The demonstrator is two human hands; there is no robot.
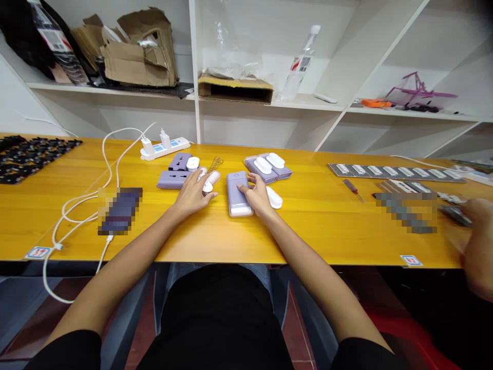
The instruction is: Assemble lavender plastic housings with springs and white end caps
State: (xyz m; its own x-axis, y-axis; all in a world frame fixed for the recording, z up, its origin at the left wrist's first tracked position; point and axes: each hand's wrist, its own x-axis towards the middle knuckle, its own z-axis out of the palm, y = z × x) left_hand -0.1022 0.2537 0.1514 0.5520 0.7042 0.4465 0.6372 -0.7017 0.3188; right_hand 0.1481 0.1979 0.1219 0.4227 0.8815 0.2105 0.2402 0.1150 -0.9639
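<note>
My right hand (257, 195) grips a pale purple rectangular case (236, 187) by its right side, thumb on top. The case lies on the table and has a white lower end. My left hand (191, 194) reaches over small white rounded pieces (211, 181), its fingers apart and partly covering them. Just beyond it are purple slotted housings (173, 179), with a white round plug piece (193, 163) beside them. Behind the case sit more purple housings (279, 172) with white oval pieces (263, 165) on top. A white oval shell (274, 198) lies beside my right hand.
A power strip (165, 148) with plugs, a white cable (57, 231) and a blurred-out phone (121, 210) are on the left. To the right lie a screwdriver (353, 190), a long strip of parts (396, 172) and another person's hand (479, 241). Shelves (239, 110) rise behind.
</note>
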